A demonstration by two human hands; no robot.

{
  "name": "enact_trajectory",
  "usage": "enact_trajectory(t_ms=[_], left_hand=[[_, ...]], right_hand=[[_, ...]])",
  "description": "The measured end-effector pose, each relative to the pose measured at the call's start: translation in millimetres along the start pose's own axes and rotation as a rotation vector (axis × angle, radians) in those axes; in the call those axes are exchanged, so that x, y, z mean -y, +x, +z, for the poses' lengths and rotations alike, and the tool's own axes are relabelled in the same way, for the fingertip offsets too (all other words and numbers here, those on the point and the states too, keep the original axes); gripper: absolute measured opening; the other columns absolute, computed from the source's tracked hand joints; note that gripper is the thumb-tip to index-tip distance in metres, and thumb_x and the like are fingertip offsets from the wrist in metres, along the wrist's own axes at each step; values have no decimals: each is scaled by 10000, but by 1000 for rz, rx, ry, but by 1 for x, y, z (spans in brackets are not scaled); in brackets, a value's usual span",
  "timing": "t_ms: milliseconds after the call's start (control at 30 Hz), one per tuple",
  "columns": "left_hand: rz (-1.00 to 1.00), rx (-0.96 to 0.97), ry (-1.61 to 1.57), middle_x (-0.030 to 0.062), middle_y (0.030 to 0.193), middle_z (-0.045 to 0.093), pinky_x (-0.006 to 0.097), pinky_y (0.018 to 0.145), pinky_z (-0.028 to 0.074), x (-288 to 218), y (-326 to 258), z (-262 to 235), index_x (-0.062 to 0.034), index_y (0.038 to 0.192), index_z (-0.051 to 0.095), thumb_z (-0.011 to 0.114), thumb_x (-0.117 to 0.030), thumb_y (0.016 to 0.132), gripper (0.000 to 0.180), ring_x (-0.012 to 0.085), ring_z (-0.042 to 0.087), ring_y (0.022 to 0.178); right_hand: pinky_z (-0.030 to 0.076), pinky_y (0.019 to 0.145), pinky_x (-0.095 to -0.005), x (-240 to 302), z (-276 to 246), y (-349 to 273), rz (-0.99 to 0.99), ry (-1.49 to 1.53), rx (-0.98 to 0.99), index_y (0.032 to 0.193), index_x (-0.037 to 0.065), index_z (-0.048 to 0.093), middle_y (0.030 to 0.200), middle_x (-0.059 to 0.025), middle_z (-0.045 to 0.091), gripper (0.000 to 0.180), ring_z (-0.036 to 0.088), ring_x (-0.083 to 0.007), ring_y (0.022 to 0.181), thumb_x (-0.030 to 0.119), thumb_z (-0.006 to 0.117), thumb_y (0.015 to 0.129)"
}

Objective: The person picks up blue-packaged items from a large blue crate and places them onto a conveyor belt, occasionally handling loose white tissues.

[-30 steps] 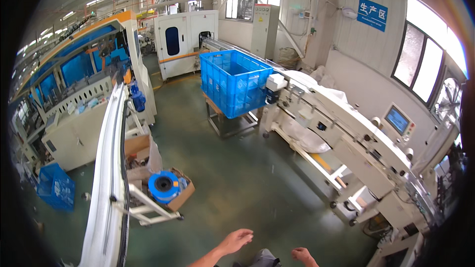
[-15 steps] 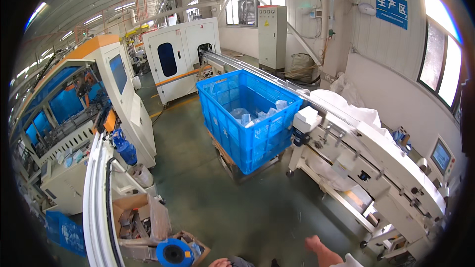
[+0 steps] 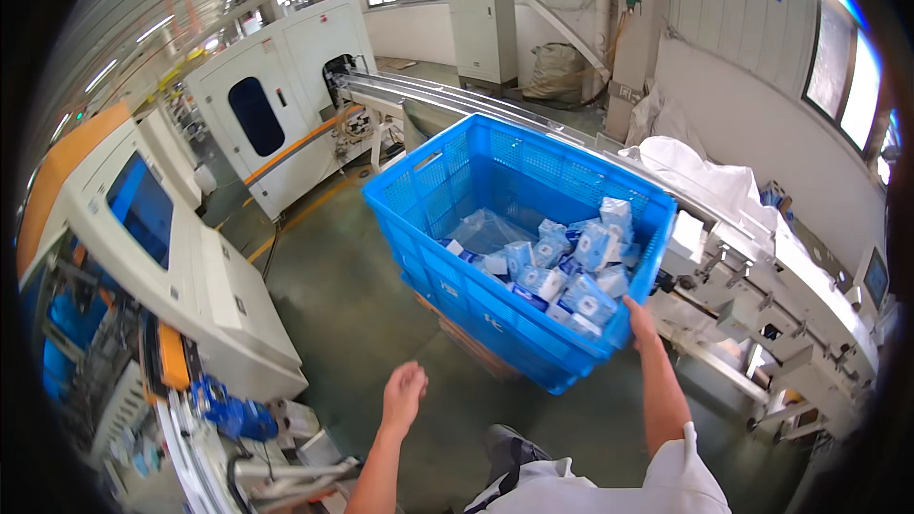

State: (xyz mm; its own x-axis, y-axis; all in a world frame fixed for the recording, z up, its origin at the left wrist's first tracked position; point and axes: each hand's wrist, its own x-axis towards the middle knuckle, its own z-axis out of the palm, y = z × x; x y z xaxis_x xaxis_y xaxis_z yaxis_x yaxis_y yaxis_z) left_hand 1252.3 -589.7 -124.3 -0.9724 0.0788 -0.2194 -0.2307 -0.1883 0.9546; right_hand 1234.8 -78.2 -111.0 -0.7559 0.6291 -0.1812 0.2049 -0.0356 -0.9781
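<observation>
Two hands out: right hand on blue crate rim, left hand open.

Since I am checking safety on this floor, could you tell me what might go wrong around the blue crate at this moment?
The right hand grips one corner of the blue crate while the left hand hangs free, so a one-handed pull could tip or slide it. It seems to rest on a low stand, and the soft packs could spill. The packing machine beside it leaves little room.

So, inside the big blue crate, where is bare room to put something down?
In the blue plastic lattice crate, the far left corner is free, holding only clear film. The near right corner, by the right hand, is crowded with small blue-white packs.
</observation>
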Motion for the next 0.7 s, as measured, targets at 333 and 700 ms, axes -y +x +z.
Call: enact_trajectory(t_ms=[333, 700], left_hand=[[-10, -173, -137, 194, 1306, 444, 381, 975, 399, -104, 461, -58, 27, 1391, 282, 664, -338, 852, 755, 296, 496, 1154], [-207, 162, -84, 169, 1297, 435, 363, 981, 399, -179, 610, 38, 21, 1400, 230, 530, 91, 752, 718, 261, 487, 1148]], right_hand=[[514, 660, -358, 30, 105, -45, 186, -53, -392, 961, 0, 589, 813, -98, 607, 285, 596, -224, 719, 2, 542, 680], [512, 708, -336, 63, 205, -111, 341, 141, -762, 1019, -26, 592, 895, -119, 640, 421, 618, -231, 780, -13, 521, 605]])
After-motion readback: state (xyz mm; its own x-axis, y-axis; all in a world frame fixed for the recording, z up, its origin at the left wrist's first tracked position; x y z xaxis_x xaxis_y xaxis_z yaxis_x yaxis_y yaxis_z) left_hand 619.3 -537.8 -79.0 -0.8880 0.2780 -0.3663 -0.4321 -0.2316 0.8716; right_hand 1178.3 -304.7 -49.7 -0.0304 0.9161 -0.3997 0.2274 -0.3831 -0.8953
